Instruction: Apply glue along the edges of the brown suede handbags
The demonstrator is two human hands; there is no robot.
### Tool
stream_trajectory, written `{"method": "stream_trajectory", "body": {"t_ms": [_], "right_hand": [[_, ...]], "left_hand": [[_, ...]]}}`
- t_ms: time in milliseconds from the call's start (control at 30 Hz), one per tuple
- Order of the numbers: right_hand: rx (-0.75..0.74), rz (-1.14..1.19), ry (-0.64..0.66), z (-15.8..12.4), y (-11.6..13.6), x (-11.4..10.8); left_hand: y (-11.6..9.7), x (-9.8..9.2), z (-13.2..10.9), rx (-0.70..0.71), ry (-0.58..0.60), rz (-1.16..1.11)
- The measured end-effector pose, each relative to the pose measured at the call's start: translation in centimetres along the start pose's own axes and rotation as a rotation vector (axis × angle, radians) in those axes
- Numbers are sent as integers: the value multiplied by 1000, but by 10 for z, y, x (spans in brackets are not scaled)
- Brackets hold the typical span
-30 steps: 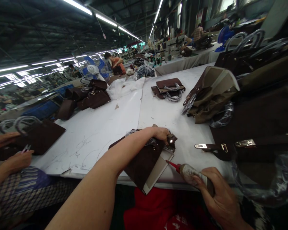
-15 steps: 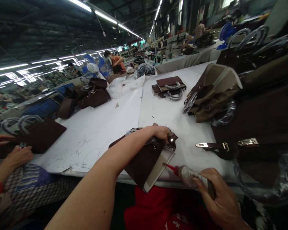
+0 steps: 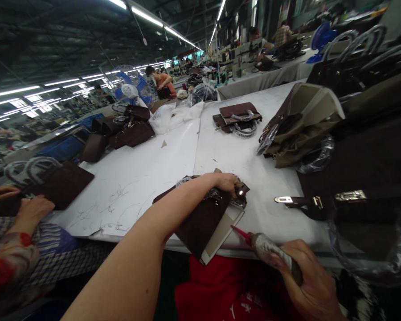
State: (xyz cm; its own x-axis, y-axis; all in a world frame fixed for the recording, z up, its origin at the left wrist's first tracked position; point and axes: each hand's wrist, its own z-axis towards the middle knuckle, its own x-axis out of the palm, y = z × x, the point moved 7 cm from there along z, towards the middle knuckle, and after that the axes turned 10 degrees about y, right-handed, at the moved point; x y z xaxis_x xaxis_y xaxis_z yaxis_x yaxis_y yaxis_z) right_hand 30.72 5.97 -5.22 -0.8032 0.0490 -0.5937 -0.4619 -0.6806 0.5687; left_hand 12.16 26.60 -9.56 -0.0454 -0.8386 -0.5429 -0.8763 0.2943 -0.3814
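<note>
A dark brown handbag [image 3: 202, 229] lies tilted at the table's front edge, its pale side panel [image 3: 222, 229] facing right. Across it reaches my left arm, and my left hand [image 3: 227, 183] is closed on the bag's upper end, beside a metal fitting and plastic-wrapped handles. The fingertips are partly hidden. My right hand [image 3: 312, 278] is wrapped round a smeared glue bottle [image 3: 267, 248] with a red nozzle [image 3: 243, 234]. The nozzle's tip points left and sits just right of the pale panel; whether it touches cannot be made out.
A strap with metal plates [image 3: 302, 201] extends from dark bags on the right. An open brown bag [image 3: 304, 116] and a flatter one [image 3: 239, 117] stand farther back. At left, a co-worker's hands [image 3: 35, 209] work by another bag [image 3: 63, 183]. Behind is a blue fan [image 3: 130, 90].
The view has shifted slightly. My hands keep their holds, and the nozzle stays close to the bag's panel. At left, the co-worker's nearer hand has moved up and right toward their bag.
</note>
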Motion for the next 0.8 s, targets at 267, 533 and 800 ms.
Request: {"method": "stream_trajectory", "body": {"t_ms": [267, 533, 800], "right_hand": [[-20, -8, -12, 4, 3, -2], [-16, -7, -34, 1, 3, 2], [-44, 13, -17, -4, 16, 8]], "left_hand": [[1, 1, 2, 25, -2, -23], [2, 0, 3, 41, -15, -34], [5, 1, 5, 36, -22, -69]]}}
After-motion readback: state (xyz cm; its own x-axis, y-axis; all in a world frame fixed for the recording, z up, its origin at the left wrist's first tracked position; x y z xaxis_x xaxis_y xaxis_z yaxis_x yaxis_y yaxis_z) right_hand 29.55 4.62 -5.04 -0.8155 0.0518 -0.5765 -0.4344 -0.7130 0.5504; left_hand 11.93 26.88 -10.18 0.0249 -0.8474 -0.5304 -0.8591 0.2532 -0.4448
